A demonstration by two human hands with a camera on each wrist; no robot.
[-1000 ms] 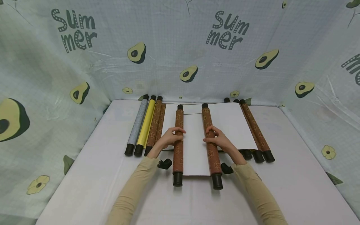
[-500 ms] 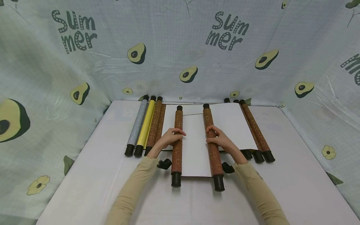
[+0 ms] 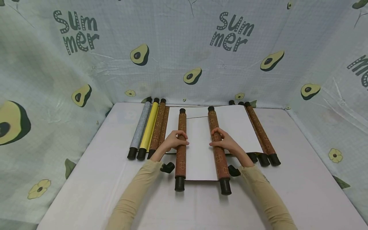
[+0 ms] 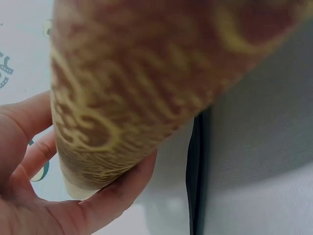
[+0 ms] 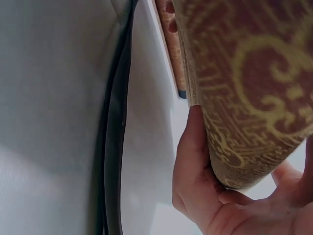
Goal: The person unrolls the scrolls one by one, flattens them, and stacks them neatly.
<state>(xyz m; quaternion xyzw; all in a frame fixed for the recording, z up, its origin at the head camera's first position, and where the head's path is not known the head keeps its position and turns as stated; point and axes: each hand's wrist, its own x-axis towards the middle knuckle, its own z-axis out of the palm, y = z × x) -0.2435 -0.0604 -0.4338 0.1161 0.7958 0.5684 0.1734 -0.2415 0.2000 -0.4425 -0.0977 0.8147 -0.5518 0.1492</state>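
Observation:
In the head view a partly unrolled scroll with brown, gold-patterned backing hangs over the table, its white sheet (image 3: 199,156) showing between two rolls. My left hand (image 3: 172,141) grips the left roll (image 3: 181,163) around its middle, thumb and fingers curled over it. Around the right roll (image 3: 222,159) my right hand (image 3: 226,141) is curled in the same way. Black caps finish both rolls. The left wrist view has the patterned roll (image 4: 122,93) close up, with thumb and fingers around it. Fingers also wrap the roll (image 5: 254,93) in the right wrist view.
Behind lies another open white sheet (image 3: 238,124) on the table. At its left side are a grey roll (image 3: 141,124), a yellow roll (image 3: 150,127) and brown rolls (image 3: 158,127). More brown rolls (image 3: 260,131) with black caps lie along its right. A printed cloth (image 3: 172,38) hangs behind.
The two held rolls have moved slightly apart, the left one leftward and the right one rightward. A little more white sheet shows between them.

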